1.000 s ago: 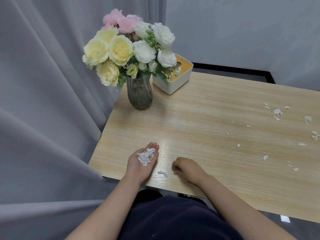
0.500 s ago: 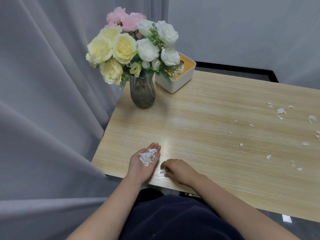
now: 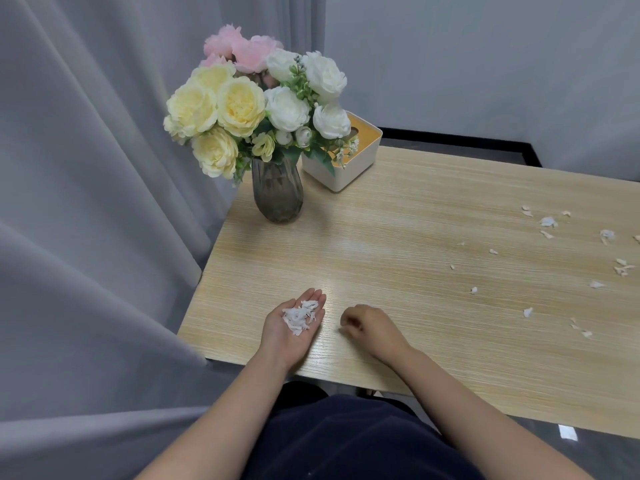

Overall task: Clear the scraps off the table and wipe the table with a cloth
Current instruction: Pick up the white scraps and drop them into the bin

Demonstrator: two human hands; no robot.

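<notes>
My left hand (image 3: 289,337) lies palm up on the near edge of the wooden table (image 3: 398,230), fingers straight, carrying a small heap of white paper scraps (image 3: 300,315). Just to its right, my right hand (image 3: 372,329) rests on the table with curled fingers that pinch one small white scrap (image 3: 343,329) at the fingertips. More white scraps (image 3: 549,221) are scattered over the right part of the table. No cloth shows.
A grey glass vase (image 3: 277,192) with yellow, white and pink flowers stands at the back left corner. A white tissue box (image 3: 343,168) with a yellow top sits behind it. Grey curtains hang on the left, close to the table edge.
My right hand slid left to a loose scrap lying between the hands and pinched it. The left hand kept still with its heap.
</notes>
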